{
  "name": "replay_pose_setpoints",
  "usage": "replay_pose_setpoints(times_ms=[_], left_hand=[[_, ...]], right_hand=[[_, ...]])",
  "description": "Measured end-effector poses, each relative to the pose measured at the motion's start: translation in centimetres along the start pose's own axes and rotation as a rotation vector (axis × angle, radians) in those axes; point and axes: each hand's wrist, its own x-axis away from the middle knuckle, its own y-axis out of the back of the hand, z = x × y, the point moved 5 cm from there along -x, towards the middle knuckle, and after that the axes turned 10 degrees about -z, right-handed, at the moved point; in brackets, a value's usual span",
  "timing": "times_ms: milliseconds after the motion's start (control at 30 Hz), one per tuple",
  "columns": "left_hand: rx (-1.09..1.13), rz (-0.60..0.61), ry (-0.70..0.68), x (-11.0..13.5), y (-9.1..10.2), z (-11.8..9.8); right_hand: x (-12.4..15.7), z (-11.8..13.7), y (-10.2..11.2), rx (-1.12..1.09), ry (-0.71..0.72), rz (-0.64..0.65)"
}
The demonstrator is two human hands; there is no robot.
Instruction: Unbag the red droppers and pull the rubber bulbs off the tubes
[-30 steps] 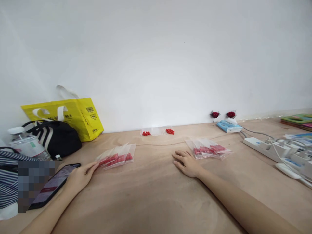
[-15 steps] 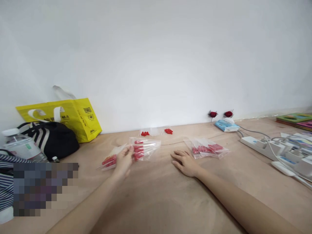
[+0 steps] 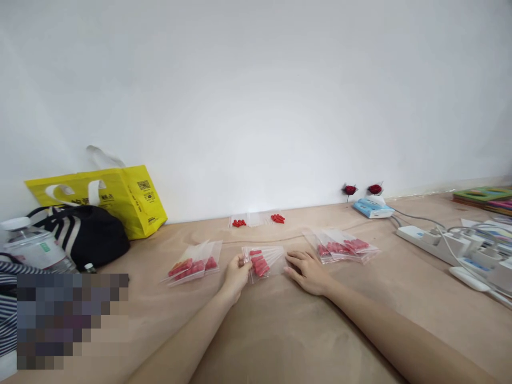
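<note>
My left hand [image 3: 236, 273] pinches the left edge of a clear zip bag of red pieces [image 3: 262, 261] and holds it low over the wooden tabletop [image 3: 280, 325]. My right hand [image 3: 308, 269] lies flat on the table, fingers apart, its fingertips right beside that bag's right edge. A pile of similar bags with red pieces [image 3: 194, 264] lies to the left. Another such pile [image 3: 340, 246] lies just right of my right hand.
Two small heaps of loose red pieces [image 3: 258, 219] lie by the wall. A yellow bag [image 3: 120, 194], black striped bag [image 3: 86, 232] and water bottle [image 3: 30, 248] stand at left. A power strip with cables [image 3: 444, 241], a blue tissue pack [image 3: 373, 208] and books [image 3: 484, 196] sit at right.
My left hand left the phone side, picked one bag off the left pile and carried it rightward to beside my right hand. My right hand stayed flat.
</note>
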Motion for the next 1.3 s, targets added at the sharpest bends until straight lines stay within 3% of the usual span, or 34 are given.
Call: replay_pose_setpoints(times_ms=[133, 233, 333, 433, 500, 567, 667, 800, 1000, 1300], left_hand=[[-0.068, 0.022, -0.01, 0.2, 1.3, -0.2], [-0.189, 0.072, -0.132, 1.0, 1.9, -0.6], [-0.476, 0.216, -0.335, 2.4, 1.6, -1.2], [-0.749, 0.256, -0.647, 3.7, 1.5, -2.5], [-0.826, 0.247, -0.855, 4.0, 1.6, -3.5], [-0.828, 0.287, -0.953, 3.7, 1.7, -4.0], [-0.782, 0.408, -0.931, 2.6, 1.9, -3.6], [-0.749, 0.489, -0.879, 1.9, 1.7, -2.7], [-0.733, 0.481, -0.956, 3.4, 0.9, -3.0], [-0.764, 0.434, -0.965, 4.7, -0.2, -3.3]], right_hand=[[-0.2, -0.1, -0.4, 0.04, -0.033, 0.009], [-1.3, 0.1, -1.0, 0.078, -0.078, 0.006], [-2.8, 0.1, -1.4, 0.121, -0.175, -0.057], [-3.7, 0.1, -1.1, 0.138, -0.256, -0.203], [-3.4, 0.4, -0.7, 0.069, -0.235, -0.301], [-2.6, 1.2, -0.3, -0.076, -0.138, -0.334], [-1.0, 3.0, 0.3, -0.266, 0.068, -0.273], [-0.1, 5.2, 0.4, -0.248, 0.209, -0.167], [-0.5, 5.5, -0.3, -0.13, 0.229, -0.162], [-1.0, 5.1, -0.1, -0.252, 0.161, -0.17]])
